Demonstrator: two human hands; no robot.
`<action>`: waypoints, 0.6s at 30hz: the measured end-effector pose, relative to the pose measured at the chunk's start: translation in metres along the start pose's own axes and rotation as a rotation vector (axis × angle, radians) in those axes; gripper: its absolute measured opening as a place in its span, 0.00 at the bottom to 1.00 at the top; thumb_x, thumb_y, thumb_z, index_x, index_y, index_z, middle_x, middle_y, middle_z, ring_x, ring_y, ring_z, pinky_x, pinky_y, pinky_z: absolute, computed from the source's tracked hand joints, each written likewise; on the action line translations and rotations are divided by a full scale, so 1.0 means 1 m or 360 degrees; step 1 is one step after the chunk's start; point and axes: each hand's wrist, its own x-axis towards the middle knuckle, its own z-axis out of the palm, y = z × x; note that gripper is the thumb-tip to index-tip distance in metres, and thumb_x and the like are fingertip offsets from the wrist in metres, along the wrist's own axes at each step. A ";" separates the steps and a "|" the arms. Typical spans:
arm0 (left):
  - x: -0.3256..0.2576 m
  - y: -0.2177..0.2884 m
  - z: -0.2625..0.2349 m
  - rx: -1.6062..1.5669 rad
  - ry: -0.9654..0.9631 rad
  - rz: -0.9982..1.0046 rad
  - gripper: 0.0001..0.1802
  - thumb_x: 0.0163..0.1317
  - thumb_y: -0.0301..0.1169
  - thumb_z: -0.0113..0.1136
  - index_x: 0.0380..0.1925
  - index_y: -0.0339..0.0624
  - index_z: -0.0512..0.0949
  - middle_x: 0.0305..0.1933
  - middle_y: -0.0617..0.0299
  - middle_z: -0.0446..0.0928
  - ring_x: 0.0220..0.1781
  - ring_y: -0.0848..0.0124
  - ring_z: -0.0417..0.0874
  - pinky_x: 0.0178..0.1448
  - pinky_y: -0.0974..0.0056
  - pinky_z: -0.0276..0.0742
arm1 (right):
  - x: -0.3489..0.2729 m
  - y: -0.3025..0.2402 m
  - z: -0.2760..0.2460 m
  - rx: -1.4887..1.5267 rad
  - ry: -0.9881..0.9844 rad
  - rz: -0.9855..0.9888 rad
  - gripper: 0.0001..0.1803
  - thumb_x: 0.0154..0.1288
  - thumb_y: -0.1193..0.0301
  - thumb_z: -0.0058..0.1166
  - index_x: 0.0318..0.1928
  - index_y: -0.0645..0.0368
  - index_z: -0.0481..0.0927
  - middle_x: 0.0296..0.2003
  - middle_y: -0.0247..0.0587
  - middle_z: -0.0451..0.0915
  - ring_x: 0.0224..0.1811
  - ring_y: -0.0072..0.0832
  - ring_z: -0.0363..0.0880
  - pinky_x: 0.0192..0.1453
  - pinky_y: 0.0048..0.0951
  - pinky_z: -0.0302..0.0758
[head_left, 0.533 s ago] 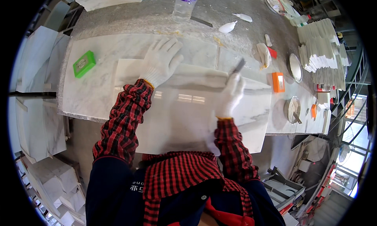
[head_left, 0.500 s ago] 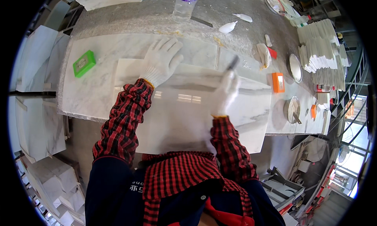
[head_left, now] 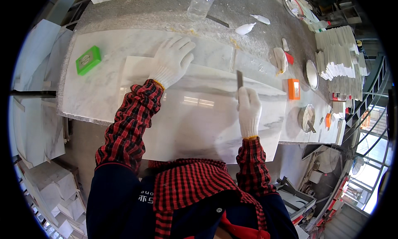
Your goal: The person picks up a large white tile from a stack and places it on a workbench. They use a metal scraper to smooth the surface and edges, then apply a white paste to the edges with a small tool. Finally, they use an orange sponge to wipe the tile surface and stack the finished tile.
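R hand (head_left: 250, 111) drew back w/ blade (head_left: 240, 79); L hand (head_left: 171, 64) on slab (head_left: 203, 125).

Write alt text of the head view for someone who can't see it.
A person's gloved right hand grips a thin flat tool above a glossy, grey-veined slab; the gloved left hand lies spread over the slab's far edge. A green block sits at left, an orange block at right.

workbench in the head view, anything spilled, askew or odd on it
Yellowish-brown smears mark the grey benchtop beyond the slabs; they look odd, like dried residue, though I can't tell of what. The polished slab overhangs the benchtop's near edge, which may be deliberate. Nothing looks clearly broken.
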 end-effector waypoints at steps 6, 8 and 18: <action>-0.002 0.014 -0.010 -0.0047 -0.0317 0.0560 0.21 0.66 0.38 0.61 0.58 0.47 0.79 0.64 0.58 0.78 0.67 0.55 0.74 0.71 0.49 0.69 | 0.003 -0.002 0.010 -0.0406 0.0018 -0.0096 0.14 0.72 0.63 0.57 0.48 0.59 0.85 0.36 0.49 0.86 0.38 0.40 0.85 0.47 0.37 0.78; -0.001 0.022 -0.016 -0.0230 -0.0386 0.0768 0.23 0.65 0.40 0.61 0.59 0.49 0.78 0.63 0.60 0.78 0.67 0.55 0.74 0.72 0.48 0.67 | 0.001 -0.001 0.006 -0.0443 -0.0032 -0.0179 0.14 0.72 0.63 0.56 0.49 0.58 0.85 0.38 0.50 0.87 0.41 0.42 0.86 0.48 0.38 0.79; 0.001 0.005 0.006 0.0261 -0.0203 0.0064 0.26 0.70 0.42 0.58 0.64 0.42 0.76 0.72 0.54 0.72 0.75 0.53 0.67 0.75 0.47 0.63 | 0.005 -0.013 0.017 -0.0707 -0.0135 -0.0381 0.22 0.71 0.63 0.56 0.64 0.48 0.81 0.33 0.50 0.85 0.35 0.46 0.85 0.42 0.42 0.79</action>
